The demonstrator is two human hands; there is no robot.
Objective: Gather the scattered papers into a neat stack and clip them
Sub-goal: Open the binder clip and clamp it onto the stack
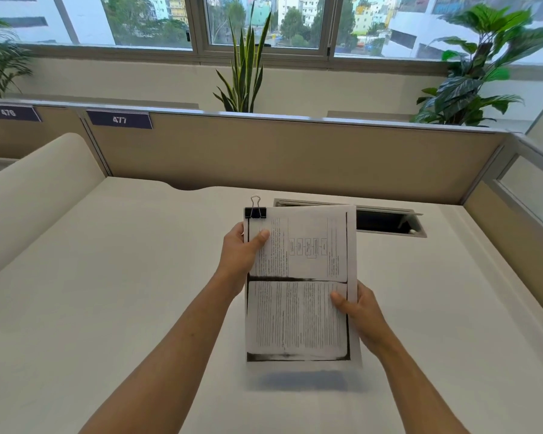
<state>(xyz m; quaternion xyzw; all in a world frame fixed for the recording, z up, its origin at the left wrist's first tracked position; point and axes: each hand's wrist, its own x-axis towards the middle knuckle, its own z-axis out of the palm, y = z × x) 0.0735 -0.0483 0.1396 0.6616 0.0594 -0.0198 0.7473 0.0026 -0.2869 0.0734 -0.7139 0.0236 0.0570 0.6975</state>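
Observation:
A stack of printed papers (300,296) is held upright above the white desk (107,292), its lower edge lifted off the surface and casting a shadow. A black binder clip (255,212) with silver handles grips the stack's top left corner. My left hand (240,255) holds the left edge near the top, thumb across the front page. My right hand (358,308) holds the right edge lower down, thumb on the page.
An open cable hatch (386,221) is set in the desk behind the papers. A beige partition (279,151) with number tags runs along the back, another closes the right side. Potted plants (245,73) stand beyond it under the windows.

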